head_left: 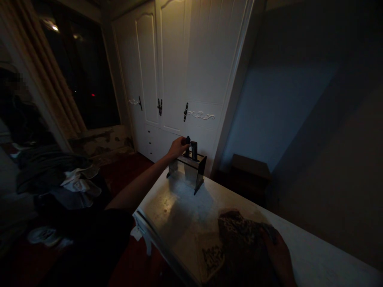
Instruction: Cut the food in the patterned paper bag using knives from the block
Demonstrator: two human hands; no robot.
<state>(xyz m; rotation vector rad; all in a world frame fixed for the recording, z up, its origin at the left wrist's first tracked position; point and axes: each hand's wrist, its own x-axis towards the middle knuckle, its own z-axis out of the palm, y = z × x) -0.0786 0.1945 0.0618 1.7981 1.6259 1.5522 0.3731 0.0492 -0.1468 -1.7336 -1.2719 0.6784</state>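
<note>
My left hand [178, 146] reaches across the far end of the white table [167, 211], its fingers closed around a black handle [187, 144]. That handle sticks up from a slotted, see-through holder with black ends [187, 167], which looks like a knife block. Beside it a second black handle [194, 150] stands in the holder; any blades are hard to make out in the dim light. At the lower right, my right hand [278, 249] is closed on a dark patterned cloth [239, 233] bunched on the tabletop. Shadow partly hides its fingers.
A flat light piece with a dark pattern [206, 255] lies beside the cloth. Behind the table stand a white wardrobe [206, 71] and a low dark cabinet [251, 167]. Piled clothes [80, 183] are on the left, above red carpet [125, 169].
</note>
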